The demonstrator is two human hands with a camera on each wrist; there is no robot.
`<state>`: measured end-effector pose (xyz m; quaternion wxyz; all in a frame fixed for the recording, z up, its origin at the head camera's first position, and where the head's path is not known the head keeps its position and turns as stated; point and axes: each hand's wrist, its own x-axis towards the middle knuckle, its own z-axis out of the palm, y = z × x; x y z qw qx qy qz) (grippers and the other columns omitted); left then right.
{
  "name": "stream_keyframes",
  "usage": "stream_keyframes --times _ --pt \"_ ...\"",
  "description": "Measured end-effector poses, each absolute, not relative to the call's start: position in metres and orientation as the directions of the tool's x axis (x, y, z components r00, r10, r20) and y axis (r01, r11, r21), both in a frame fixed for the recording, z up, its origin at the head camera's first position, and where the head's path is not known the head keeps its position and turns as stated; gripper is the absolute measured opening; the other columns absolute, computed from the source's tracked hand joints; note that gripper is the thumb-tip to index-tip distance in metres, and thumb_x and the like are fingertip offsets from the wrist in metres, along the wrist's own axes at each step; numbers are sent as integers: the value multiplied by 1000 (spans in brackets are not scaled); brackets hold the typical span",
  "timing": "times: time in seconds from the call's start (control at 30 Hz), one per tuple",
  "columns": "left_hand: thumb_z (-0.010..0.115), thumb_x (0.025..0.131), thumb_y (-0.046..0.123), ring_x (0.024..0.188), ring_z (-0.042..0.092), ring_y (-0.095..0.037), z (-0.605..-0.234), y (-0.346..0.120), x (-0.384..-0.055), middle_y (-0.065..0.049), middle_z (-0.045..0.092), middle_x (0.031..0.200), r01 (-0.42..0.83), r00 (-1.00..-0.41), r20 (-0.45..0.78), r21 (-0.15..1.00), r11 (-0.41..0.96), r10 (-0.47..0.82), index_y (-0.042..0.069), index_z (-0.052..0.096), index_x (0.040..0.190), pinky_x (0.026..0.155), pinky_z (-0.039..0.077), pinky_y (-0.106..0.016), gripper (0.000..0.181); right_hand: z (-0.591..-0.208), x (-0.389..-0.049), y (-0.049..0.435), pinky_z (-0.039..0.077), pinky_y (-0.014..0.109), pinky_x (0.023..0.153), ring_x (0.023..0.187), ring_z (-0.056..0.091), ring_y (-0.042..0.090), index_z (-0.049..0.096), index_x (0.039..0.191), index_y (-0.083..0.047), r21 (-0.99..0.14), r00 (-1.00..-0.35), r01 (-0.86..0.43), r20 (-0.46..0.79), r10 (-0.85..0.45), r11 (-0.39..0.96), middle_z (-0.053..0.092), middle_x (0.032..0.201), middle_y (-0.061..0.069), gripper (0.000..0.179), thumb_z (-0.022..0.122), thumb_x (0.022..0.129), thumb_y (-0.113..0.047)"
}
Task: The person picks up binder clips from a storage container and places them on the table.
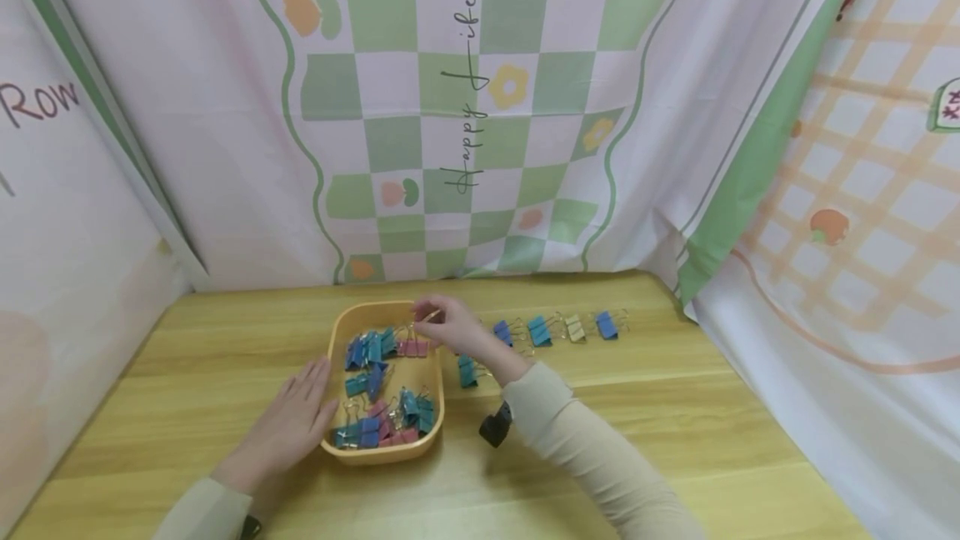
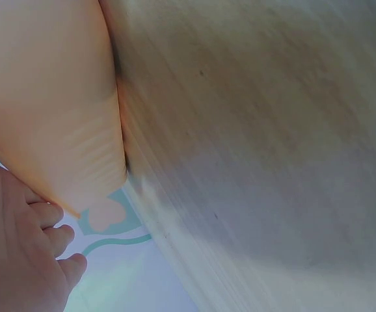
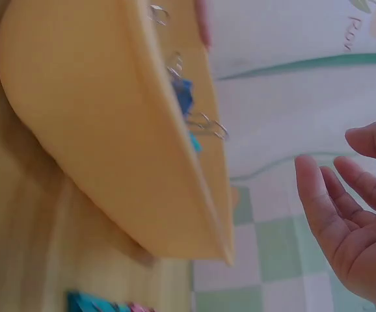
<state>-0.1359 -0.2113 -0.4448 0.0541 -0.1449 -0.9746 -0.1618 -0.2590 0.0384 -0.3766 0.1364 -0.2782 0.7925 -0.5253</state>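
Note:
A yellow plastic bin (image 1: pixel 384 456) holds several binder clips in teal, blue and pink, with wire handles sticking up. My left hand (image 1: pixel 296 411) rests against the bin's left side, fingers extended along the rim. Above the bin's far right corner is my right hand (image 1: pixel 450 325), near a pink binder clip (image 1: pixel 412 348). The right wrist view shows this hand (image 3: pixel 354 218) with thumb and fingers apart and no clip between them. In the left wrist view, the left hand's fingertips (image 2: pixel 61 239) lie by the bin wall (image 2: pixel 58 110).
Right of the bin, binder clips lie on the wooden table (image 1: pixel 637 440): a teal clip (image 1: pixel 467 371) in front, then a blue clip (image 1: pixel 502 332), another teal one (image 1: pixel 538 330), a yellow clip (image 1: pixel 575 328) and another blue one (image 1: pixel 606 325) behind. Printed curtains (image 1: pixel 480 107) enclose the table.

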Motion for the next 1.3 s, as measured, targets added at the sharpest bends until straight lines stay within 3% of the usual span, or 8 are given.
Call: stream_keyframes --times 0.23,0.4,0.53,0.87,1.3 --pt "37 99 27 134 15 -39 -445 -212 -136 -24 18 147 295 -954 151 292 910 261 -10 20 141 107 16 -53 58 -390 -250 17 55 40 66 87 60 34 56 115 3 -918 -754 -282 32 -656 278 56 96 9 26 58 90 -5" --pt "35 100 29 134 15 -40 -445 -212 -136 -24 18 146 297 -953 152 291 910 262 -10 20 141 107 16 -53 59 -399 -246 7 55 41 65 81 60 21 55 115 6 -912 -740 -277 1 -673 304 57 97 8 29 60 88 -4" --pt "34 100 30 134 15 -40 -445 -212 -136 -24 18 146 300 -952 154 292 908 265 -11 20 141 107 15 -53 59 -407 -245 1 55 32 62 78 58 16 55 116 7 -887 -728 -300 -24 -685 350 59 100 12 33 63 86 -4" --pt "34 100 30 134 15 -40 -445 -212 -136 -24 18 147 298 -953 152 300 906 263 -11 20 141 107 15 -53 59 -418 -242 -13 54 28 61 73 62 22 56 114 0 -876 -742 -209 -148 -654 435 58 106 11 33 66 84 -10" --pt "35 100 28 133 16 -40 -447 -213 -136 -23 18 147 304 -951 155 303 903 268 -10 19 141 107 16 -53 58 -429 -243 -21 53 28 59 68 62 17 62 109 -1 -852 -784 -182 -175 -595 491 62 95 2 26 66 85 -9"
